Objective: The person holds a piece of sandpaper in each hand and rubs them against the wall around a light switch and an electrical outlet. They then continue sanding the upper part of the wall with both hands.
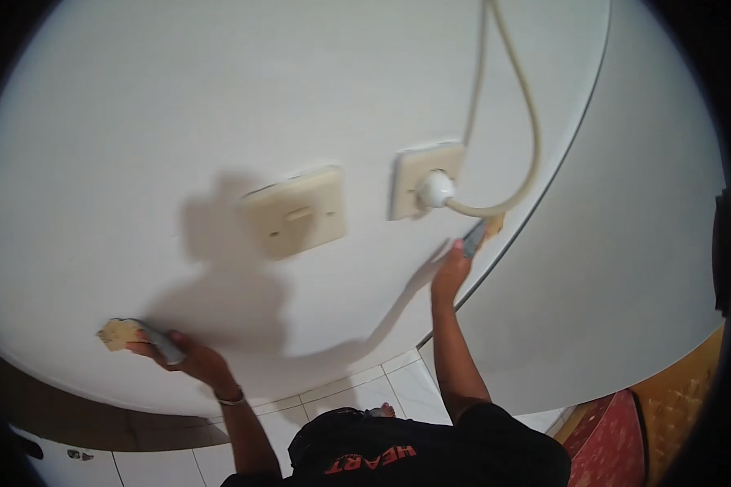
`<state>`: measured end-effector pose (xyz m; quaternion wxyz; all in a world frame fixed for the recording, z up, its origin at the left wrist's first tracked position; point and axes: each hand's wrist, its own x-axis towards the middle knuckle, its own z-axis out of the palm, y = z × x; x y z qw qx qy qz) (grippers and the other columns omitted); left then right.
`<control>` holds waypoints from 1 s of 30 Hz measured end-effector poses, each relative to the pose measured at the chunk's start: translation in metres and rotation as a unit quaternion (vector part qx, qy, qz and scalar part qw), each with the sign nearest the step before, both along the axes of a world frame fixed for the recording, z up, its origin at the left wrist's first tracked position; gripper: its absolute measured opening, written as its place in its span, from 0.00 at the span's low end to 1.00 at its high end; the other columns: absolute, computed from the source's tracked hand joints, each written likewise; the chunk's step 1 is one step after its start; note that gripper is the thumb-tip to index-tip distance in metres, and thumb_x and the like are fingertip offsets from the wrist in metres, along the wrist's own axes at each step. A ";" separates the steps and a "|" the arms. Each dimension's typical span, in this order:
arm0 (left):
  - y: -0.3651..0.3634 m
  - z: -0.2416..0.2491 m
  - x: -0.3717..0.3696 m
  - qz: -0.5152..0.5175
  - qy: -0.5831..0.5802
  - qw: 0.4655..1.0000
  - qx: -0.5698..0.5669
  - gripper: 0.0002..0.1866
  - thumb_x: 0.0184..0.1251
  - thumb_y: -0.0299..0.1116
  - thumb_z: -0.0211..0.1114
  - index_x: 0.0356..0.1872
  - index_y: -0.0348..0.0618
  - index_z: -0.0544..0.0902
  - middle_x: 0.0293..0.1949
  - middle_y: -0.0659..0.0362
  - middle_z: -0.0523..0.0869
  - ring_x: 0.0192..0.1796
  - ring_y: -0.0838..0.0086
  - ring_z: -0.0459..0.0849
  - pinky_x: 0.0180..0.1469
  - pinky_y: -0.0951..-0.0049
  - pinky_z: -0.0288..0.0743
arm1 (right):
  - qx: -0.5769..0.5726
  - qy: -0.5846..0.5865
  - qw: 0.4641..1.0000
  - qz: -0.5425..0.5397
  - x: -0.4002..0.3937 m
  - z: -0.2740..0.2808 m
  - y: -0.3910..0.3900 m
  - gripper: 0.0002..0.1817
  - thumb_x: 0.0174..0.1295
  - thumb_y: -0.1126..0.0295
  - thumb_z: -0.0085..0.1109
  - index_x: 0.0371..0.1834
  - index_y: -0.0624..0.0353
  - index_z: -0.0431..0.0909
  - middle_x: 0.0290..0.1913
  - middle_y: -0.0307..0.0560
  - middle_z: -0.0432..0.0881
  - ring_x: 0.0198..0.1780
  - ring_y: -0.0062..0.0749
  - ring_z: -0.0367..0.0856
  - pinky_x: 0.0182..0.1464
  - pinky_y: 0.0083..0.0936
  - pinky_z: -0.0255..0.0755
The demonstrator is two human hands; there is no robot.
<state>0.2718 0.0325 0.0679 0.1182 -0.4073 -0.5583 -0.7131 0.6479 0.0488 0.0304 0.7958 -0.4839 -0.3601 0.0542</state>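
Observation:
My left hand is at the lower left, close to the white wall. Its fingers are closed on a grey and yellowish piece, whose kind I cannot make out. Higher up on the right, below the socket, my right hand grips a similar grey and yellowish piece near the wall corner. The white cable loops down just above it. Whether either piece touches the wall is hard to tell.
A cream switch plate and a socket with a white plug in it are on the wall. White floor tiles lie below. Red patterned cloth shows at the lower right beside a yellowish surface.

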 end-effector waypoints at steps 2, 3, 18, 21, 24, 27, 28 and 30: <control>0.004 -0.029 0.039 0.050 0.099 0.991 -0.080 0.38 0.71 0.55 0.40 0.71 0.39 0.43 0.72 0.42 0.39 0.74 0.51 0.41 0.70 0.54 0.39 | -0.029 -0.172 0.980 -0.096 -0.035 0.017 -0.012 0.39 0.56 0.73 0.50 0.71 0.66 0.44 0.73 0.61 0.42 0.75 0.49 0.38 0.72 0.37 0.30; -0.002 -0.032 0.069 0.034 0.151 0.984 -0.088 0.36 0.71 0.57 0.36 0.72 0.44 0.44 0.72 0.42 0.36 0.74 0.50 0.38 0.69 0.50 0.35 | -0.037 -0.242 0.966 -0.085 -0.043 0.002 -0.015 0.39 0.57 0.67 0.53 0.71 0.66 0.46 0.72 0.65 0.43 0.74 0.54 0.38 0.71 0.44 0.30; -0.010 -0.023 0.137 0.097 0.211 0.970 -0.074 0.32 0.71 0.39 0.44 0.71 0.38 0.46 0.71 0.37 0.44 0.72 0.44 0.44 0.67 0.48 0.44 | -0.025 -0.346 0.933 -0.096 0.020 0.014 -0.019 0.33 0.68 0.61 0.38 0.70 0.71 0.44 0.73 0.63 0.38 0.74 0.56 0.31 0.71 0.46 0.26; -0.009 -0.038 0.147 0.082 0.275 0.948 -0.141 0.30 0.71 0.34 0.41 0.72 0.51 0.46 0.71 0.38 0.41 0.72 0.42 0.39 0.65 0.40 0.41 | -0.072 -0.436 0.897 -0.026 0.024 -0.061 -0.013 0.34 0.67 0.61 0.40 0.70 0.71 0.42 0.73 0.65 0.37 0.74 0.60 0.30 0.70 0.49 0.26; -0.005 0.001 0.098 0.118 0.259 0.955 -0.084 0.30 0.72 0.38 0.42 0.71 0.43 0.46 0.71 0.38 0.41 0.72 0.42 0.40 0.67 0.45 0.42 | -0.017 -0.283 0.955 -0.090 0.076 -0.048 -0.009 0.31 0.69 0.61 0.37 0.70 0.68 0.46 0.73 0.64 0.41 0.74 0.54 0.36 0.71 0.48 0.29; 0.005 0.046 0.083 0.072 0.155 0.985 -0.006 0.31 0.72 0.41 0.43 0.71 0.39 0.46 0.71 0.38 0.41 0.72 0.41 0.41 0.68 0.49 0.43 | -0.038 0.088 0.995 -0.029 0.146 -0.013 0.018 0.31 0.70 0.59 0.38 0.71 0.64 0.45 0.74 0.55 0.44 0.74 0.41 0.41 0.72 0.34 0.35; 0.010 0.050 0.081 0.059 0.106 0.992 0.047 0.32 0.72 0.42 0.43 0.70 0.37 0.46 0.71 0.37 0.40 0.72 0.41 0.42 0.68 0.50 0.43 | -0.040 0.091 0.995 -0.031 0.134 0.003 0.013 0.31 0.70 0.59 0.38 0.71 0.64 0.45 0.74 0.55 0.44 0.74 0.41 0.41 0.72 0.34 0.35; 0.010 0.030 0.099 0.074 0.149 0.986 0.018 0.32 0.72 0.43 0.44 0.70 0.39 0.48 0.71 0.37 0.39 0.72 0.42 0.40 0.68 0.49 0.40 | -0.073 0.185 0.980 0.005 0.109 0.035 0.001 0.37 0.69 0.51 0.39 0.70 0.70 0.45 0.71 0.55 0.51 0.70 0.35 0.53 0.67 0.25 0.48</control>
